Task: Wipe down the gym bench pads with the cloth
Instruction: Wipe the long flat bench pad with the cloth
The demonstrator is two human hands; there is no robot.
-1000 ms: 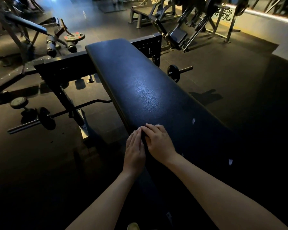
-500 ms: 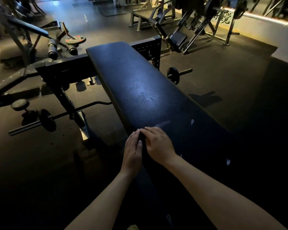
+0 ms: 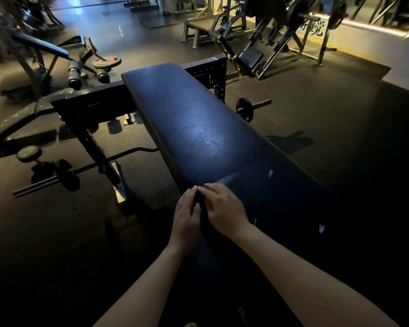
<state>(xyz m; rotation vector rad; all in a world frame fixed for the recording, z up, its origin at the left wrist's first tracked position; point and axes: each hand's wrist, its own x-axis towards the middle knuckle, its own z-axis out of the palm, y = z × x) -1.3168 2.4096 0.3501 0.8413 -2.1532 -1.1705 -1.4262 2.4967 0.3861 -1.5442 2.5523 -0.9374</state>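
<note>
Dim gym floor [image 3: 328,114]. Presses left hand [image 3: 185,217], fingers straight, to pad [image 3: 198,128] near edge; lays right hand [image 3: 226,208] touching it, fingers slightly bent, grip too dark to tell.

Gym interior. A long black bench pad [image 3: 198,128] is taken as landmark. Left of it, a loaded barbell [image 3: 66,174] and a weight plate [image 3: 105,62] are seen above the dark rubber floor [image 3: 316,114]; right of it, a short plated bar [image 3: 248,109] is seen; beyond its far end, plate-loaded machines [image 3: 281,36] are ranged along a wall.
</note>
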